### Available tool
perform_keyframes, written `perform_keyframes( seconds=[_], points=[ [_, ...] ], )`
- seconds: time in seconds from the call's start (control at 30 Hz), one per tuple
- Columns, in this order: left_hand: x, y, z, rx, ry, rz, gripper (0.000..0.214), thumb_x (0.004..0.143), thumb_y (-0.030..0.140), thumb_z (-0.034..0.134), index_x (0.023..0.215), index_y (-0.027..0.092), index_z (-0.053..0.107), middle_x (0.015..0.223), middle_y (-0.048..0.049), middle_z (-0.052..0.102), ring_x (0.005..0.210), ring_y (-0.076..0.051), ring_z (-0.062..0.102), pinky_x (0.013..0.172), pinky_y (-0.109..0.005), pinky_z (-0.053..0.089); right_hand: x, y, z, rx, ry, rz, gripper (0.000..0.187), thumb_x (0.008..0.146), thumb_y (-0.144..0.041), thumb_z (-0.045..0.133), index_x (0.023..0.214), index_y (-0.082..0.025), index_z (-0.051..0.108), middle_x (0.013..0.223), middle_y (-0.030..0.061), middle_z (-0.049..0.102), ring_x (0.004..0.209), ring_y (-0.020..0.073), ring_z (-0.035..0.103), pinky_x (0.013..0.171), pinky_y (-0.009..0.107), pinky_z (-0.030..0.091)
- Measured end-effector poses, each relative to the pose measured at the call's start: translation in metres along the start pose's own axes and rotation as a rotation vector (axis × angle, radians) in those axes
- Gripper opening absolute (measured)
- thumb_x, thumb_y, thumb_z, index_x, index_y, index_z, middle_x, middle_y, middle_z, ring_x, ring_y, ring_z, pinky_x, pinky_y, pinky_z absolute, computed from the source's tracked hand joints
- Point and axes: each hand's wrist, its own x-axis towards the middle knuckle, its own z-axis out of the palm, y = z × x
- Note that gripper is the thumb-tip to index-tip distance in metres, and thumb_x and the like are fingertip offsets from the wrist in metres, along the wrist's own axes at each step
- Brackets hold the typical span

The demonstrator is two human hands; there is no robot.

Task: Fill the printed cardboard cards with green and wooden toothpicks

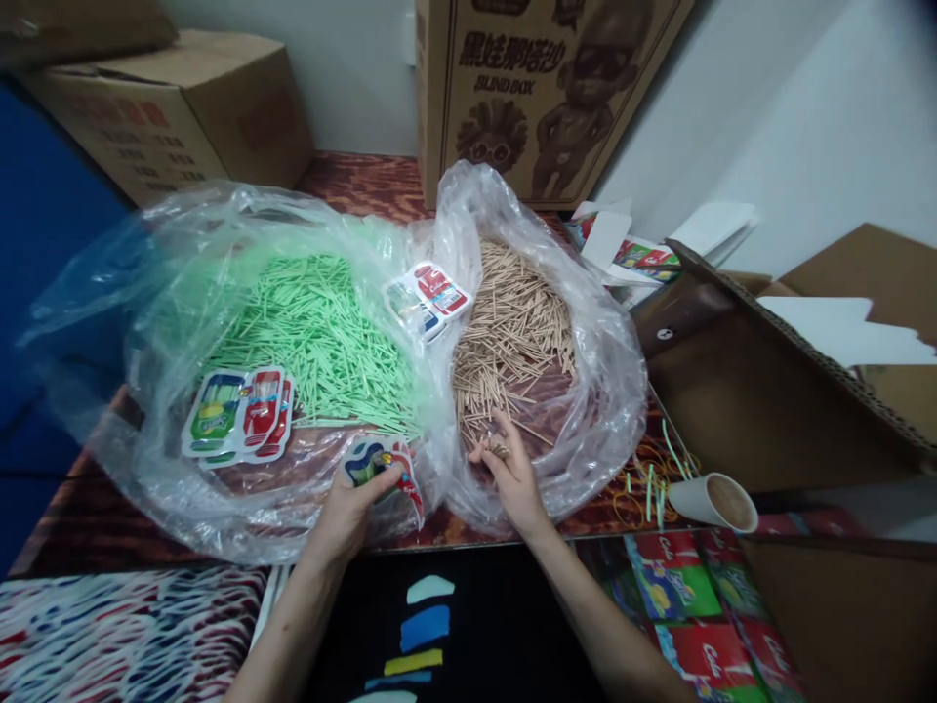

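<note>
Two clear plastic bags lie open on a dark red table [366,186]. The left bag [168,293] holds a heap of green sticks [322,332]. The right bag [600,391] holds tan wooden sticks [512,322]. My left hand [347,513] is closed on a colourful printed packet [381,464] at the left bag's near edge. My right hand [512,469] reaches into the right bag, fingers pinched on a few tan sticks. More printed packets lie on the green sticks, one stack at the near left [241,415] and another at the far right [428,298].
Cardboard boxes stand behind, one at the back left [183,107] and a printed one [542,88] in the middle. A large open box [805,391] fills the right. A paper cup [713,501] lies on its side beside rubber bands [644,483]. Printed packaging sheets [688,596] lie at the near right.
</note>
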Motion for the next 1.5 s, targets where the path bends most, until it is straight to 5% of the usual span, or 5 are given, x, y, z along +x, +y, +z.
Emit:
perform_keyframes(
  seconds=[0.2,0.47,0.7,0.87,1.5],
  points=[
    [-0.002,0.001,0.001,-0.026,-0.002,-0.036,0.033,0.054,0.027,0.085,0.082,0.014,0.073,0.080,-0.0036,0.075,0.074,-0.018,0.067,0.074,-0.027,0.051,0.010,-0.013,-0.002,0.084,0.062,-0.029,0.061,0.084,-0.029,0.059,0.140,-0.030,0.036,0.079,-0.0018,0.061,0.080,0.0167,0.058,0.088,0.034,0.044],
    [-0.006,-0.004,-0.002,-0.004,0.011,-0.035,0.033,0.056,0.028,0.085,0.082,0.013,0.072,0.078,-0.0032,0.074,0.074,-0.017,0.067,0.073,-0.026,0.051,0.020,-0.014,-0.007,-0.072,0.060,-0.082,0.006,0.086,-0.028,0.054,0.087,-0.023,0.059,0.081,0.0010,0.062,0.081,0.0179,0.057,0.085,0.032,0.041],
    [0.000,-0.016,-0.004,0.073,0.219,0.088,0.033,0.061,0.033,0.082,0.086,0.015,0.071,0.081,-0.0018,0.074,0.074,-0.017,0.066,0.076,-0.028,0.050,0.008,-0.001,-0.004,-0.215,0.041,-0.075,0.018,0.089,-0.029,0.051,0.106,-0.024,0.056,0.080,0.0004,0.062,0.081,0.0175,0.058,0.085,0.032,0.041],
    [-0.002,-0.008,0.001,0.249,0.192,0.156,0.030,0.063,0.036,0.079,0.082,0.014,0.072,0.080,-0.0027,0.074,0.073,-0.018,0.066,0.075,-0.029,0.051,0.005,0.006,-0.005,-0.285,-0.006,-0.127,0.013,0.088,-0.029,0.052,0.086,-0.021,0.062,0.084,0.0025,0.062,0.083,0.0178,0.058,0.079,0.030,0.044],
    [0.009,-0.011,-0.003,0.133,0.116,0.157,0.031,0.064,0.035,0.079,0.086,0.016,0.071,0.080,0.0002,0.071,0.073,-0.014,0.062,0.075,-0.025,0.048,0.004,0.007,-0.003,-0.286,-0.032,-0.131,0.014,0.089,-0.024,0.051,0.084,-0.021,0.063,0.080,0.0008,0.062,0.079,0.0168,0.059,0.075,0.028,0.046]
  ],
)
